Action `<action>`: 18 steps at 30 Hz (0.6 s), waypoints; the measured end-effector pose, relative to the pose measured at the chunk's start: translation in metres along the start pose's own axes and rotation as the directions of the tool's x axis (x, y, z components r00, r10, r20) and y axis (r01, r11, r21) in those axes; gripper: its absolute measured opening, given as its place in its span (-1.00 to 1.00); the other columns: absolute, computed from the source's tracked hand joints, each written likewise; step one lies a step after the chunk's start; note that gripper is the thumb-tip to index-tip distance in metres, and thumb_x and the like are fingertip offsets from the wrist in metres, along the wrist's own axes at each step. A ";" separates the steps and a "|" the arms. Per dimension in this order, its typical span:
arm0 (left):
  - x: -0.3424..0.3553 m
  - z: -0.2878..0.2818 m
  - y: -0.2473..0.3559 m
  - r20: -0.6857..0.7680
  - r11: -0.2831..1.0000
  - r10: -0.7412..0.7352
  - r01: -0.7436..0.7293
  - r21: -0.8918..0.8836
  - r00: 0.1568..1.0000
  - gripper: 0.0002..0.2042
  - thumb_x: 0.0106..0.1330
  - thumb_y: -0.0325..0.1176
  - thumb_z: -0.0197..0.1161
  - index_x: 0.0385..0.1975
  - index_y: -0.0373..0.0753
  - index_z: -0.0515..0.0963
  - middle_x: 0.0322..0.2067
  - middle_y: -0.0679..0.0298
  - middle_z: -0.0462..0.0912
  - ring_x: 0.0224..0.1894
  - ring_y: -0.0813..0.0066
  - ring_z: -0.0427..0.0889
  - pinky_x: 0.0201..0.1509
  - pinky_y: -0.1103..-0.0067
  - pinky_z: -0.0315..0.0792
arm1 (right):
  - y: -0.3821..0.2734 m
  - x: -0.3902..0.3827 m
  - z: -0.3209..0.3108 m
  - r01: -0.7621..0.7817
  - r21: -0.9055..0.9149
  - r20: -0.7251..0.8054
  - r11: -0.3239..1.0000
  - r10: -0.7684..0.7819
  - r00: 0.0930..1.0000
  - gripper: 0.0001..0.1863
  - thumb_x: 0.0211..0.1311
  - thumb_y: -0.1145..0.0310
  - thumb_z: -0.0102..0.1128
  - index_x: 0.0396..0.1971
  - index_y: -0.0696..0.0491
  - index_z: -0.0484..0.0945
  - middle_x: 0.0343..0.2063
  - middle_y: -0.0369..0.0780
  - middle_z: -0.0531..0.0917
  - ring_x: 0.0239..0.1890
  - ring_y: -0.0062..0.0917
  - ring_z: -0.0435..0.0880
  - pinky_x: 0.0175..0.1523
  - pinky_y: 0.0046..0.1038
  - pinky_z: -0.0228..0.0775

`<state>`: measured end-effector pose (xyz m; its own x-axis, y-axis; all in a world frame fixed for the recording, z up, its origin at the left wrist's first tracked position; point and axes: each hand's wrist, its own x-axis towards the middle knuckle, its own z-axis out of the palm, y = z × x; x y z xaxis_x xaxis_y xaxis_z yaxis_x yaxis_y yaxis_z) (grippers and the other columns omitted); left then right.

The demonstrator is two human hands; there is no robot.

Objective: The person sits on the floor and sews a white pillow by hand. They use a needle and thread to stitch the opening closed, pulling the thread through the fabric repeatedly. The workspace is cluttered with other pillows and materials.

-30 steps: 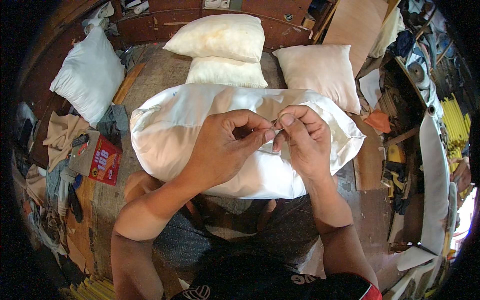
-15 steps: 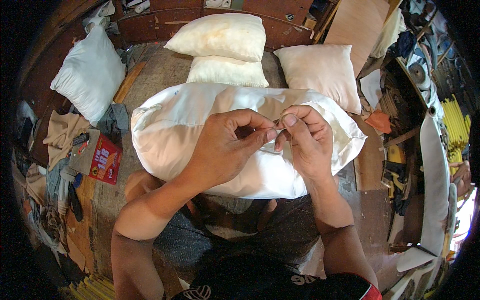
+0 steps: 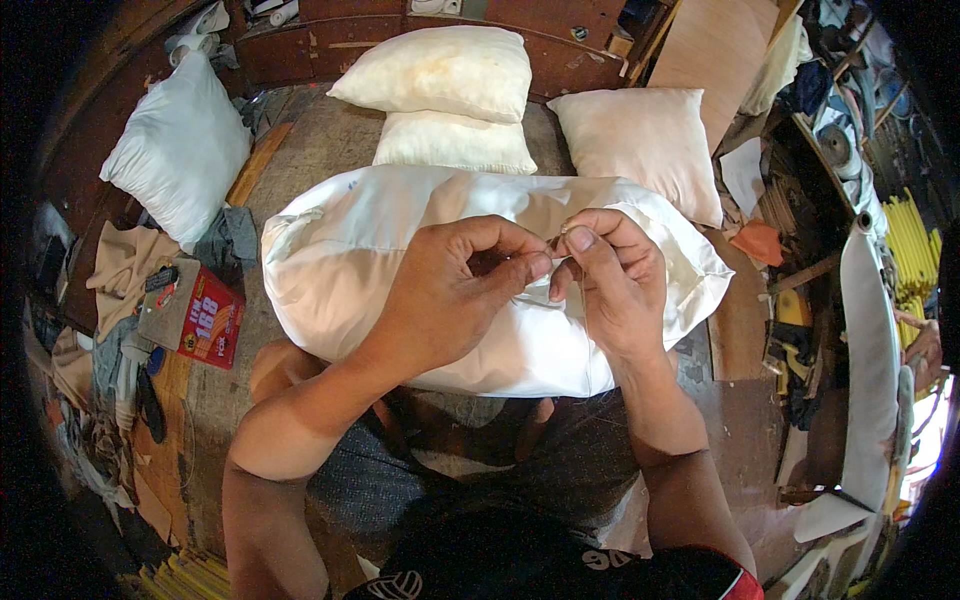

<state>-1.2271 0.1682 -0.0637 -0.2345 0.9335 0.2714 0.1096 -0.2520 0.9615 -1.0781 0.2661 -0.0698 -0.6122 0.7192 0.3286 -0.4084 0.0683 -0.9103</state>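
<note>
Both hands meet above a large white cushion [image 3: 330, 270] of shiny fabric, which lies across my lap. My left hand [image 3: 455, 285] pinches with thumb and forefinger, its tips almost touching the right fingertips. My right hand [image 3: 615, 280] is closed too, thumb pressed against the forefinger. A thin pale thread [image 3: 588, 325] hangs from the right fingers down over the cushion. Between the two pinches the thread runs very fine, and whether a needle is there is too small to tell.
Two stacked cream pillows [image 3: 440, 75] lie beyond the cushion, with a beige pillow [image 3: 640, 145] at right and a white pillow [image 3: 180, 150] at left. A red-and-grey package [image 3: 205, 318] lies left among cloth scraps. A long white roll [image 3: 868, 360] stands at the right.
My left fingertips have shifted very slightly against the right ones. The cushion and everything around it look the same.
</note>
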 end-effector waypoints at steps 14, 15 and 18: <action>0.001 0.001 0.005 -0.125 0.996 0.076 -0.070 0.053 0.989 -0.87 0.22 -0.45 0.29 -0.32 -0.39 0.62 -0.43 0.33 0.66 -0.40 0.77 0.49 -0.31 0.75 0.40 | 0.007 -0.003 0.006 0.331 -0.563 0.031 0.757 -0.382 0.924 -0.93 0.16 0.53 0.23 -0.34 0.17 0.59 -0.46 -0.30 0.58 -0.56 -0.80 0.34 -0.53 -0.70 0.10; 0.000 0.001 0.004 -0.126 0.995 0.088 -0.080 0.063 0.988 -0.87 0.22 -0.46 0.28 -0.32 -0.39 0.62 -0.44 0.33 0.65 -0.41 0.77 0.49 -0.32 0.76 0.40 | 0.006 -0.005 0.009 0.336 -0.575 0.028 0.746 -0.392 0.920 -0.93 0.15 0.53 0.24 -0.35 0.16 0.60 -0.47 -0.30 0.58 -0.56 -0.79 0.35 -0.53 -0.70 0.11; 0.000 -0.001 0.002 -0.104 0.997 0.082 -0.080 0.021 0.991 -0.89 0.24 -0.47 0.25 -0.31 -0.38 0.59 -0.45 0.35 0.63 -0.40 0.74 0.49 -0.32 0.74 0.40 | 0.005 -0.006 0.011 0.369 -0.632 0.052 0.682 -0.437 0.898 -0.91 0.11 0.55 0.25 -0.35 0.15 0.60 -0.46 -0.29 0.59 -0.57 -0.78 0.36 -0.52 -0.70 0.15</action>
<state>-1.2274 0.1678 -0.0612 -0.3235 0.8783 0.3520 0.1486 -0.3202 0.9356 -1.0837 0.2546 -0.0736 -0.4061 0.5799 0.7063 -0.0763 0.7487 -0.6585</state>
